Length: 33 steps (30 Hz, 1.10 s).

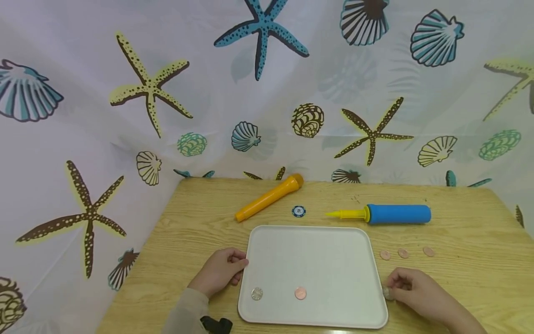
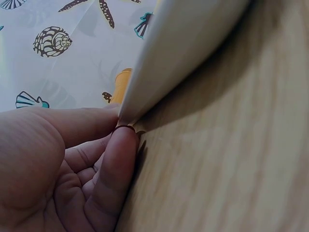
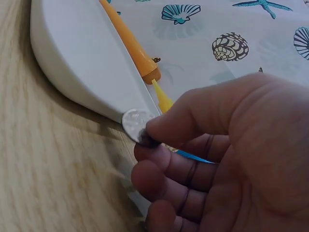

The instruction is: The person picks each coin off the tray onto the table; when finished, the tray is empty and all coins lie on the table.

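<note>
A white rectangular tray (image 1: 310, 260) lies on the wooden table with a silver coin (image 1: 257, 293) and a copper-coloured coin (image 1: 300, 292) on it. At its left side my left hand (image 1: 221, 271) holds the rim, thumb and index fingertip meeting right at the edge (image 2: 126, 104). Just beyond the tray's right rim, my right hand (image 1: 410, 290) pinches another silver coin (image 3: 135, 123) between thumb and index finger. The other right fingers curl below it. Three copper-coloured coins lie in a row above that hand, among them the nearest coin (image 1: 385, 255).
Behind the tray lie an orange toy microphone (image 1: 269, 199), a blue-and-white poker chip (image 1: 298, 211) and a blue hand pump (image 1: 398, 214) with a yellow nozzle. A black object (image 1: 217, 324) sits by the left wrist. A shell-patterned curtain (image 1: 283, 93) hangs behind the table (image 1: 200, 218).
</note>
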### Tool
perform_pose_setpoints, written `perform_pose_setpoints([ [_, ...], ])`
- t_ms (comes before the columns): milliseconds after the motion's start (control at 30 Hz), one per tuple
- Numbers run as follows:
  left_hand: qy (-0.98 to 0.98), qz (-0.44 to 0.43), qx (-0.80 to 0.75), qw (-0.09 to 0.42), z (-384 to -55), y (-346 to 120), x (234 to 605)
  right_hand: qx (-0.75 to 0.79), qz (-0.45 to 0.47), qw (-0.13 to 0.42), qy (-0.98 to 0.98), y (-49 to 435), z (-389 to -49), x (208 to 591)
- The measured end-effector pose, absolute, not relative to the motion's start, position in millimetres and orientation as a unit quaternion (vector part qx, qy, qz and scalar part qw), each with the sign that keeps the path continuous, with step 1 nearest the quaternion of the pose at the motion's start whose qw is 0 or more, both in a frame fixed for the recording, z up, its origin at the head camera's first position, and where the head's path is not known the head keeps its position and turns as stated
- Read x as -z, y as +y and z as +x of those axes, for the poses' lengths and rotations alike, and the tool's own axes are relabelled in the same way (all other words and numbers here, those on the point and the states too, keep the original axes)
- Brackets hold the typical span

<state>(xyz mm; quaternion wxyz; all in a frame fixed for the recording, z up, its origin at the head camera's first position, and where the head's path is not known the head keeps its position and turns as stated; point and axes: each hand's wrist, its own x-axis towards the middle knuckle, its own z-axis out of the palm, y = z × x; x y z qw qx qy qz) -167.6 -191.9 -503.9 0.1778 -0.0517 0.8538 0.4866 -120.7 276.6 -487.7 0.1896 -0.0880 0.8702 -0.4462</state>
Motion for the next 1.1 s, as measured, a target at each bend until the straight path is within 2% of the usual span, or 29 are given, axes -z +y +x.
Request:
perform_pose_setpoints([
  [600, 0.852, -0.048, -0.491, 0.177, -169, -191, 505, 0.337, -0.056, 0.153, 0.927, 272, -118, 490],
  [1100, 0.854, -0.05, -0.486, 0.177, -166, -190, 500, 0.37, -0.055, 0.121, 0.92, 263, -120, 485],
])
